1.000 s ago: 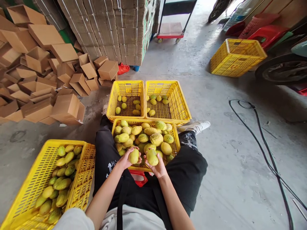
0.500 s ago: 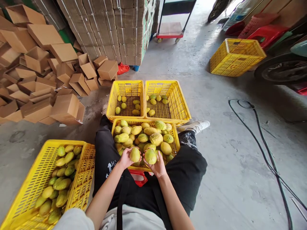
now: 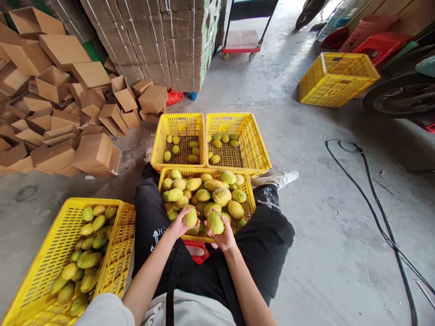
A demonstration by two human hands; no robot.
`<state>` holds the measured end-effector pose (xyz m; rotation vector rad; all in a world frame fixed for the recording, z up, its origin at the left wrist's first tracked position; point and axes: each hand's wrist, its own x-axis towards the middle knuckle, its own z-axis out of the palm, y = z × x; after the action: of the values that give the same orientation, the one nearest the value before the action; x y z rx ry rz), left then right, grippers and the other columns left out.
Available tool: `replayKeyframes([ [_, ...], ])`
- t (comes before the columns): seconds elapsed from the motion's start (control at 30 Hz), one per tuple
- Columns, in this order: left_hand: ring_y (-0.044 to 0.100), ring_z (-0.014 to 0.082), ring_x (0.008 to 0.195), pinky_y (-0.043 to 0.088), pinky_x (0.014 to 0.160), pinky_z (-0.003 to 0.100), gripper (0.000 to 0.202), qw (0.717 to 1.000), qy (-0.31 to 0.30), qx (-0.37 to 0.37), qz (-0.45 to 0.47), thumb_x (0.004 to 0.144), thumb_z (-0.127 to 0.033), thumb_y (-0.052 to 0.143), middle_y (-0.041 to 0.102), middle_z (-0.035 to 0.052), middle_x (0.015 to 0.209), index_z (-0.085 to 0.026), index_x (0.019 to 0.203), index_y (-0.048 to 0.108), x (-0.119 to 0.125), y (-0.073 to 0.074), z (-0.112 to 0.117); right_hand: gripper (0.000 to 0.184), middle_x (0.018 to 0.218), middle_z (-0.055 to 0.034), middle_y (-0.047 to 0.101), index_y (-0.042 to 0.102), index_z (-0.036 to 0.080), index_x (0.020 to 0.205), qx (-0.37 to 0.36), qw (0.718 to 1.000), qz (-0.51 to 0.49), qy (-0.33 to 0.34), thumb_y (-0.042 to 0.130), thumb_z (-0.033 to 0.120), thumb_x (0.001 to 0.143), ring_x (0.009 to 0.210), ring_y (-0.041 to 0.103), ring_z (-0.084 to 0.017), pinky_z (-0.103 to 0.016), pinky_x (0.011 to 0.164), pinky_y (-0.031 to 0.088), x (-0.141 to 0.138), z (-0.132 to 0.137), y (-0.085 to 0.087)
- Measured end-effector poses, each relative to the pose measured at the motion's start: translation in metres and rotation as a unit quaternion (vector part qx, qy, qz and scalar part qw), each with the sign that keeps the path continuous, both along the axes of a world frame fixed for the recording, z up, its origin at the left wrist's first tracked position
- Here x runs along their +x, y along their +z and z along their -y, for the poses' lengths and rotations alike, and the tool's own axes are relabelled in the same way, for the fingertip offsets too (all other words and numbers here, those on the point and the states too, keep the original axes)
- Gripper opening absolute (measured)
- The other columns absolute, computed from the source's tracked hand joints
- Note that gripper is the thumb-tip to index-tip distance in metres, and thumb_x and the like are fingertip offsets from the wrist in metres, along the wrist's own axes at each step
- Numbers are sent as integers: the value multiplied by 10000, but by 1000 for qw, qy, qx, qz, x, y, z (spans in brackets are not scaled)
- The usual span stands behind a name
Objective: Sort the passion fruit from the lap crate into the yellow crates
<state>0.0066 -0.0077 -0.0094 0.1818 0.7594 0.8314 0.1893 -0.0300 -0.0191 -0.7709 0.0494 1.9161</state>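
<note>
My left hand is closed round a yellow-green papaya. In my right hand is a rounder, greener papaya, gripped by the fingers and thumb. Both fruits are held close together above the near edge of a yellow crate between my legs. That crate is filled with papayas in mixed yellow and green. Just beyond it stand two more yellow crates, the left one and the right one, each with several small fruits on its bottom.
At lower left a yellow crate holds many papayas. Loose cardboard boxes lie heaped at left, beside stacked flat cartons. A trolley, another yellow crate and a black cable are on the floor.
The papaya in my right hand has turned and shifted slightly to the right. The left hand's papaya has tilted and moved up a little. Both hands keep their hold.
</note>
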Motion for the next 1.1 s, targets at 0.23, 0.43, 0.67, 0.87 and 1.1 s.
replayKeyframes([
  [0.23,622,187,724,469,692,334,247,1000,-2,-14,14,806,-366,550,641,77,830,-195,984,564,2,2,-2,382,888,-22,702,553,274,1132,1,1000,20,9,632,350,766,708,685,-188,-254,470,538,-1,-1,1],
  [0.43,626,225,780,472,718,375,299,997,30,-32,63,809,-366,499,650,107,851,-151,995,593,0,0,-3,344,923,-6,714,567,292,1115,-8,1000,12,5,606,344,776,853,681,-216,-357,648,577,0,-1,-2],
  [0.67,601,209,955,436,881,384,327,988,118,-29,98,837,-333,519,649,79,966,-195,1132,548,-6,-1,-5,325,1101,-47,682,603,261,1057,17,998,-45,-33,559,329,743,1069,609,-282,-519,874,498,4,-2,5],
  [0.87,616,171,840,458,836,333,366,993,80,-40,80,817,-296,555,655,67,908,-126,1141,548,-4,-2,-3,297,882,-56,724,617,215,1003,-12,999,-26,-15,603,388,763,823,679,-223,-431,745,570,4,-1,2],
  [1.1,632,199,784,479,725,340,292,998,14,-58,34,788,-289,565,653,106,891,-114,1020,592,1,-6,1,279,799,-56,708,624,195,976,-36,999,-21,5,650,343,742,711,677,-195,-300,553,573,3,0,-2],
])
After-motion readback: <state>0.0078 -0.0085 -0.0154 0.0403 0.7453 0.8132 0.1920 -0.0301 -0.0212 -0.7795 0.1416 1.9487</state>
